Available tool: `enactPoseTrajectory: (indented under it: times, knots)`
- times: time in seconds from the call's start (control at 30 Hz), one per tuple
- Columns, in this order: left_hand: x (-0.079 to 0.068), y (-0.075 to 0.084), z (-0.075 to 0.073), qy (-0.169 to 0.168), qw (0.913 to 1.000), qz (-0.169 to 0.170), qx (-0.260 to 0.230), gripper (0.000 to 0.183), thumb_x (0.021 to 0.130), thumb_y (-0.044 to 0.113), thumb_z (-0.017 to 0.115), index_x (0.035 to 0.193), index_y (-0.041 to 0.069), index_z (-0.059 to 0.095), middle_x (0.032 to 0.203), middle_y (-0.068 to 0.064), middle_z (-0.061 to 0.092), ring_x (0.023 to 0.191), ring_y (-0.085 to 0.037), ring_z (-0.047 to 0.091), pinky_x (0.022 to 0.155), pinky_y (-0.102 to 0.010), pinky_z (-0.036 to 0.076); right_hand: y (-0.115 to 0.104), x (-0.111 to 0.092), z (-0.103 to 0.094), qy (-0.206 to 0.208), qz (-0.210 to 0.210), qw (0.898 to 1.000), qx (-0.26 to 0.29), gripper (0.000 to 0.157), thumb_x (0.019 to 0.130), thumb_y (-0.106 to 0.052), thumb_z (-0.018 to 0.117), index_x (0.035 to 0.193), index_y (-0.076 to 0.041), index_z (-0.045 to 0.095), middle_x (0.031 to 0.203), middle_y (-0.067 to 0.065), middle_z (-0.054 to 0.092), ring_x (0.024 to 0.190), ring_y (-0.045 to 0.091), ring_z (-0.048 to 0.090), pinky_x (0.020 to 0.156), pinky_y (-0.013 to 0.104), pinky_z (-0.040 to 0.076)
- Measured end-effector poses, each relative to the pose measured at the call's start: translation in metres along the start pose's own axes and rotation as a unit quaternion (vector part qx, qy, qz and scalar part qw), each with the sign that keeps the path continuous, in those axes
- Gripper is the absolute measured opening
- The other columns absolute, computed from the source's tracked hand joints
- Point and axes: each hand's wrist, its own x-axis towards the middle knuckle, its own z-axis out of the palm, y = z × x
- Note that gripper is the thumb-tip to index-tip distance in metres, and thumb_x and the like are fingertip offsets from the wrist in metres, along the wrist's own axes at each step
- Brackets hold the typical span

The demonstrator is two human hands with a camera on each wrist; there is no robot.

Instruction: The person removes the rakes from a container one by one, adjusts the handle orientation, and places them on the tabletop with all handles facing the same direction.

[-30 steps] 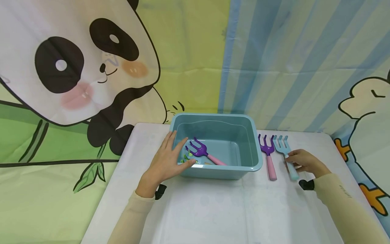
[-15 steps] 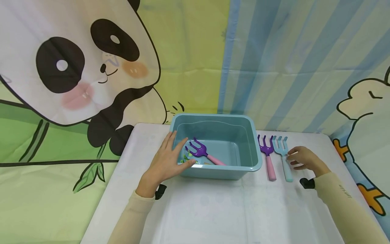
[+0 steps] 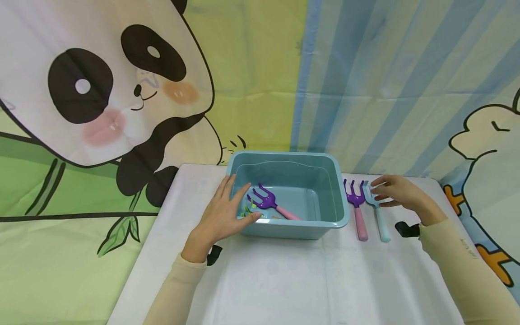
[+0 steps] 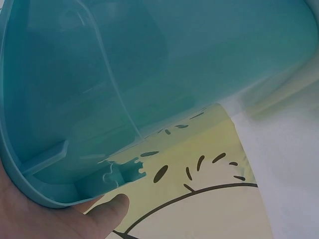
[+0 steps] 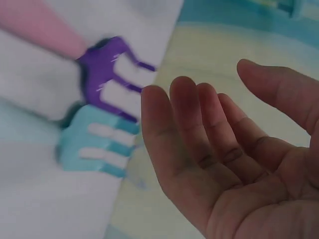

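Note:
My left hand point(image 3: 219, 214) lies spread over the front left corner of a blue-green plastic tub point(image 3: 284, 224), thumb along the front rim. In the left wrist view, that hand point(image 4: 75, 219) is right at the tub's rim point(image 4: 52, 203). Inside the tub is a toy garden fork point(image 3: 266, 199) with purple tines and a pink handle. My right hand point(image 3: 400, 194), fingers loosely bent and holding nothing, is over the tines of a light blue garden fork point(image 3: 383, 225). The right wrist view shows the relaxed palm point(image 5: 239, 164) beside the blue tines point(image 5: 89, 144).
Another purple and pink garden fork point(image 3: 359, 221) lies between the tub and the blue fork. Small green pieces point(image 3: 247, 211) sit in the tub's near left part. A white-covered table point(image 3: 284, 280) carries everything, with a printed cartoon curtain point(image 3: 252, 90) behind it.
My right hand has let go of the blue fork's handle and moved up and away toward its tines. The fork has settled slightly left, beside the purple one. The left hand stays put.

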Motion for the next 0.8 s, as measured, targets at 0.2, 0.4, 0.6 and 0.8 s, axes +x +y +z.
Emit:
enactPoseTrajectory:
  times: [0.2,0.4,0.6,0.8]
  knots:
    - [0.0,0.0,0.001,-0.004,1.0,-0.003,0.001,0.093,0.086,0.084,0.039,0.157,0.024,0.036,0.165,-0.016,0.01,0.152,-0.032,-0.001,0.114,-0.057,0.025,-0.041,-0.005,0.002,-0.013,-0.053,0.998,0.019,0.049,0.105,-0.016,0.053,0.14,0.013,0.036,0.126,0.027,0.05,0.106,0.033,0.061,0.089,0.051,0.053]
    - [0.001,0.001,0.0,-0.005,1.0,-0.003,-0.004,0.094,0.085,0.085,0.039,0.157,0.024,0.036,0.165,-0.016,0.01,0.152,-0.032,-0.001,0.114,-0.057,0.025,-0.08,-0.008,0.009,-0.031,-0.084,0.996,0.021,0.047,0.104,-0.017,0.057,0.139,0.009,0.04,0.126,0.026,0.053,0.104,0.032,0.062,0.089,0.049,0.054]
    - [0.001,0.001,-0.001,-0.005,1.0,-0.002,-0.001,0.094,0.085,0.084,0.04,0.157,0.024,0.037,0.165,-0.017,0.011,0.152,-0.033,-0.001,0.114,-0.057,0.025,-0.115,-0.004,0.022,-0.06,-0.102,0.993,0.018,0.049,0.102,-0.019,0.06,0.14,0.007,0.042,0.124,0.027,0.054,0.11,0.039,0.059,0.091,0.048,0.053]
    - [0.001,0.0,-0.001,-0.003,1.0,-0.003,0.001,0.093,0.085,0.084,0.04,0.157,0.024,0.037,0.165,-0.017,0.012,0.152,-0.033,-0.001,0.114,-0.058,0.025,-0.148,0.013,0.04,-0.102,-0.109,0.989,0.008,0.049,0.103,-0.017,0.059,0.141,0.006,0.042,0.122,0.027,0.053,0.114,0.042,0.056,0.093,0.051,0.051]
